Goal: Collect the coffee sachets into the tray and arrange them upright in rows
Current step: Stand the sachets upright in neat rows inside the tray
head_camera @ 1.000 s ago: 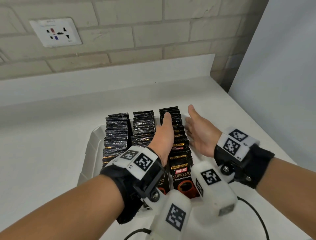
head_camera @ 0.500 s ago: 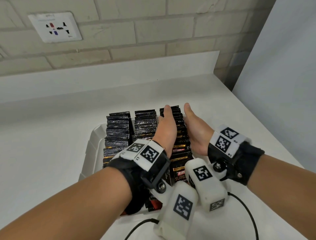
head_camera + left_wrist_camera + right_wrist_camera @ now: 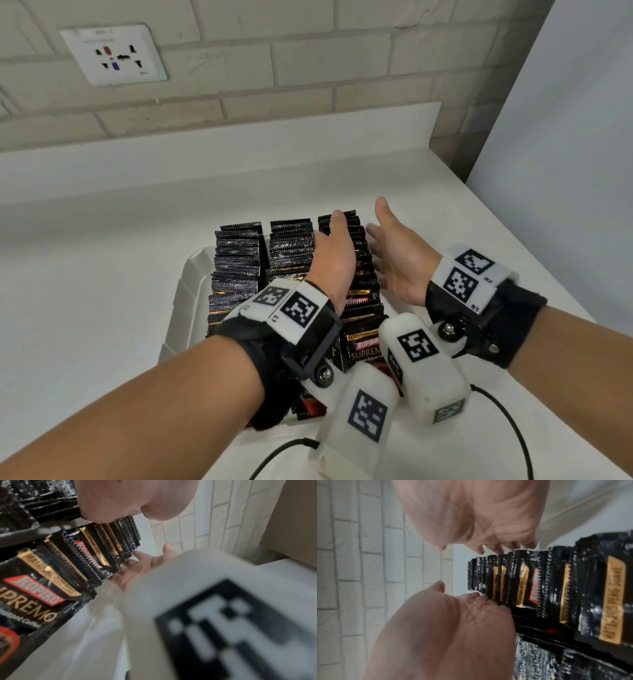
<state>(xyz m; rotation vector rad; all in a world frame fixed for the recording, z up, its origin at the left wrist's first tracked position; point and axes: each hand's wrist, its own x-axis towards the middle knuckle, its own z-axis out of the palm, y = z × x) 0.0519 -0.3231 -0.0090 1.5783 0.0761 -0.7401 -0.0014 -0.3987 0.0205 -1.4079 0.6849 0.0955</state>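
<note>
A white tray (image 3: pixel 186 291) holds three rows of black Kopiko coffee sachets standing upright: a left row (image 3: pixel 236 263), a middle row (image 3: pixel 291 246) and a right row (image 3: pixel 363 294). My left hand (image 3: pixel 334 257) lies flat with straight fingers in the gap between the middle and right rows, against the right row's left side. My right hand (image 3: pixel 394 253) is open on the row's right side; its fingertips are at the sachets' edges and its palm stands off. The right wrist view shows the right row (image 3: pixel 539 585) between the right hand (image 3: pixel 471 513) and the left hand (image 3: pixel 453 635).
The tray sits on a white counter (image 3: pixel 85 291) that ends at a raised back ledge under a brick wall with a socket plate (image 3: pixel 113 54). A grey panel (image 3: pixel 565 171) borders the counter's right edge. Black cables (image 3: pixel 513 428) trail near the front edge.
Half a second ago both hands squeezed the right row from either side. The right hand has since swung outward to the right; the left hand stays against the row.
</note>
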